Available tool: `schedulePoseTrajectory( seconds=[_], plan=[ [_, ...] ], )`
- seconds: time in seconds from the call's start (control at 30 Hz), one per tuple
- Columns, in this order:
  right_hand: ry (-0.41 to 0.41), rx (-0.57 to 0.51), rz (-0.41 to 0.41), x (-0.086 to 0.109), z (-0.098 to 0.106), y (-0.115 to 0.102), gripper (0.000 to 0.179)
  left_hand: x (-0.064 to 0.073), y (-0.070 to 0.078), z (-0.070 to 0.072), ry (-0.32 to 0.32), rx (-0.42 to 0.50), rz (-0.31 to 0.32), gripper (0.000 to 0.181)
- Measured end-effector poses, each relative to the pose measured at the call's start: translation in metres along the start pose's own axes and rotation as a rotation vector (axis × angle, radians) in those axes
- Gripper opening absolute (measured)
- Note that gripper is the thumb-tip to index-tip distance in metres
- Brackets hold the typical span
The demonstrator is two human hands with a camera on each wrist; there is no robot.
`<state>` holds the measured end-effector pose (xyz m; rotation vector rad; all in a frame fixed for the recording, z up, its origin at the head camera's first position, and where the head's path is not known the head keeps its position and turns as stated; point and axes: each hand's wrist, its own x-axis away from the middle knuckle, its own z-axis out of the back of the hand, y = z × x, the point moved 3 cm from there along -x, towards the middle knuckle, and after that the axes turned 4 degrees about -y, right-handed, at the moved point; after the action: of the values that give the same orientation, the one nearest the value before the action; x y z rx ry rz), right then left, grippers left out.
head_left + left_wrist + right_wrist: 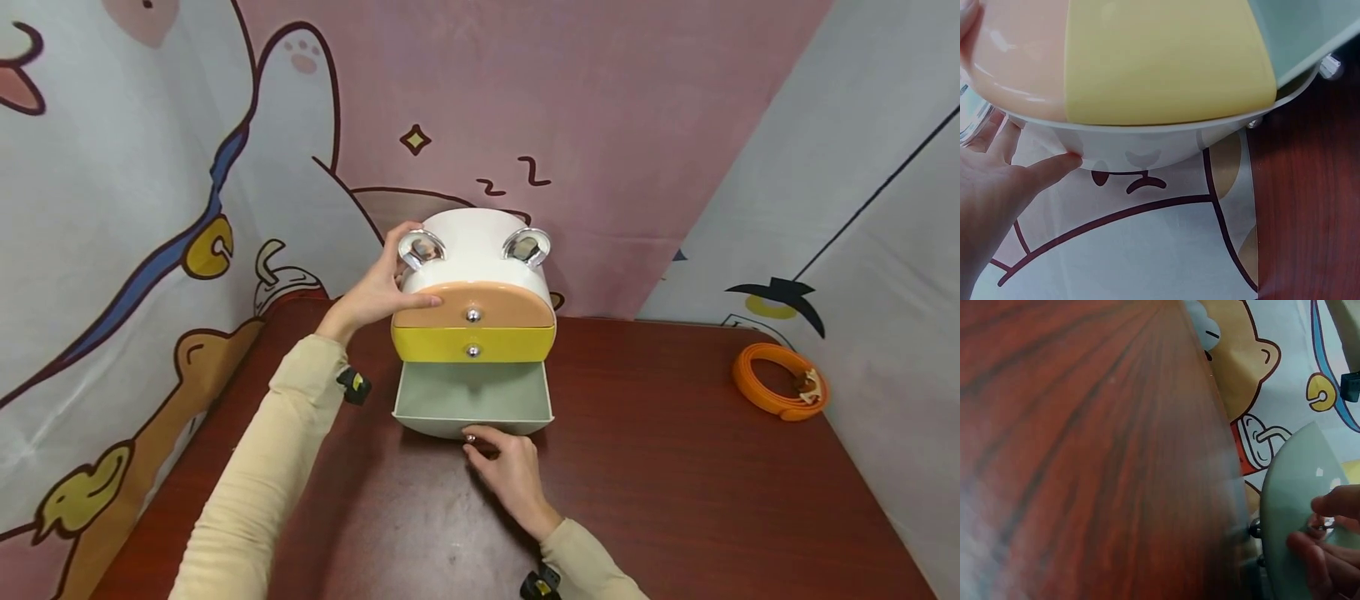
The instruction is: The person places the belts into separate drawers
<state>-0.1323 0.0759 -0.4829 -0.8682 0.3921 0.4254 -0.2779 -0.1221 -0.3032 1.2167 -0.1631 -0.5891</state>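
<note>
A small drawer cabinet (474,265) with a rounded white top and two silver ears stands on the table. Its peach drawer (435,310) and yellow drawer (427,343) are closed, each with a silver knob. Below them the pale green drawer (472,392) is pulled out, and its visible inside holds nothing. My left hand (375,292) grips the cabinet's left side by the ear, thumb across the peach front. At the green drawer's front, my right hand (513,475) pinches the silver knob (1321,526) between thumb and fingers.
A coiled orange belt (780,383) lies at the right of the dark red wooden table (675,483). Cartoon-printed cloth (600,125) hangs close behind the cabinet and along both sides of the table. Small silver feet (1331,66) show under the cabinet.
</note>
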Motion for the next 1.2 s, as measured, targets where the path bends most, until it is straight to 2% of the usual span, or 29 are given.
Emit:
schedulePoseTrajectory(
  seconds=[0.17, 0.33, 0.7, 1.03, 1.2],
  plan=[
    [0.051, 0.000, 0.028, 0.001, 0.002, 0.001, 0.023, 0.000, 0.001, 0.000, -0.006, -0.004, -0.001, 0.098],
    [0.052, 0.014, 0.057, 0.005, 0.003, -0.003, 0.022, 0.000, 0.002, 0.000, -0.002, 0.007, 0.008, 0.099],
    [-0.025, 0.015, 0.149, 0.022, 0.007, -0.011, 0.025, 0.002, 0.000, 0.000, -0.006, 0.016, 0.022, 0.099],
    [-0.113, 0.010, 0.134, 0.030, 0.013, -0.008, 0.023, 0.001, -0.001, 0.000, -0.004, 0.021, 0.020, 0.098],
    [-0.165, 0.094, 0.174, 0.029, 0.016, -0.009, 0.025, 0.000, -0.001, -0.001, -0.005, 0.026, 0.016, 0.098]
  ],
)
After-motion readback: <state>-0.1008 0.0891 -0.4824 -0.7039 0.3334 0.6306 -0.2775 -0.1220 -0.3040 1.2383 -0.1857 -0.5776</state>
